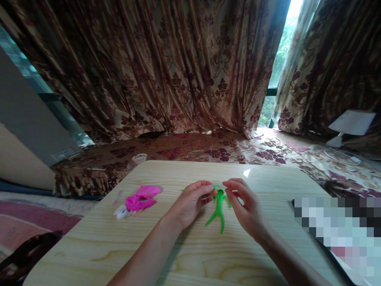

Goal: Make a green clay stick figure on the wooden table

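A bright green figure with thin arms and two spread legs (219, 208), which looks like soft modelling clay, is between my hands over the light wood-grain table (184, 258). My left hand (192, 202) is closed in a pinch at the figure's upper left, with a bit of green at its fingertips. On the other side, my right hand (245, 206) has thumb and forefinger drawn close together near the figure's top right. A thin green strand shows between the two sets of fingertips. What the right fingertips hold, if anything, is too small to make out.
Crumpled pink material (144, 198) and a white scrap (121, 212) lie on the table's left. A dark-edged device with a pixelated screen (342, 230) is at the right. Behind are a cloth-covered ledge (223, 151), patterned curtains (178, 71) and a white lamp (353, 122).
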The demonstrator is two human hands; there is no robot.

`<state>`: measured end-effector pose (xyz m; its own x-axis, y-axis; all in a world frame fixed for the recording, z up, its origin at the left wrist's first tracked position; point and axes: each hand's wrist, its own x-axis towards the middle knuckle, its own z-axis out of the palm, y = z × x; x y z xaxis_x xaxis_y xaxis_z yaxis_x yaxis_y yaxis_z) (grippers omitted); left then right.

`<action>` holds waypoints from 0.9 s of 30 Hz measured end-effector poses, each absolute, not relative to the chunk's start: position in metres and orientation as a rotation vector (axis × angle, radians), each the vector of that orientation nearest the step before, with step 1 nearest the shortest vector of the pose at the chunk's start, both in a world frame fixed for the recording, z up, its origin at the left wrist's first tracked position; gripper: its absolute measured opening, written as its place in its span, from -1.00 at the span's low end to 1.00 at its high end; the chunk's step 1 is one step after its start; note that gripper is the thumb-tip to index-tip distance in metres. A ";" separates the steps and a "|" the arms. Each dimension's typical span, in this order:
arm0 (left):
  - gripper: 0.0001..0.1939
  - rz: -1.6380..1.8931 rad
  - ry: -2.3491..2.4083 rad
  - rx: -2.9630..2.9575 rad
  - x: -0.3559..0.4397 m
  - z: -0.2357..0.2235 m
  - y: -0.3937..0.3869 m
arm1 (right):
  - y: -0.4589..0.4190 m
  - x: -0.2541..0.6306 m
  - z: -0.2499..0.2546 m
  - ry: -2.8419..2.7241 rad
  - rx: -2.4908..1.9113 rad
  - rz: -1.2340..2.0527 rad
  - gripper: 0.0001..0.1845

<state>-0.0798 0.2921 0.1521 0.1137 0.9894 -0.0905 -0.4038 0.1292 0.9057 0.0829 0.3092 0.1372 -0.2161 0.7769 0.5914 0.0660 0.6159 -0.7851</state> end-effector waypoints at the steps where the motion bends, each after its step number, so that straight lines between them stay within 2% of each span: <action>1: -0.87 1.211 0.858 0.840 -0.080 0.152 0.292 | 0.310 0.082 0.137 -1.690 -0.710 0.790 -0.78; 12: -0.87 1.200 0.830 0.801 -0.076 0.153 0.291 | 0.311 0.083 0.139 -1.651 -0.757 1.017 -0.79; 22: -0.77 1.116 0.895 0.898 -0.076 0.152 0.289 | 0.309 0.081 0.140 -1.672 -0.778 0.970 -0.84; 27: -0.79 1.126 0.885 0.943 -0.074 0.151 0.288 | 0.310 0.079 0.135 -1.659 -0.786 1.043 -0.82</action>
<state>-0.0737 0.2882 0.1515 0.2024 0.9744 -0.0984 -0.3250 0.1616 0.9318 0.0792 0.3096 0.1354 -0.3044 0.8666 0.3954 0.0193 0.4206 -0.9070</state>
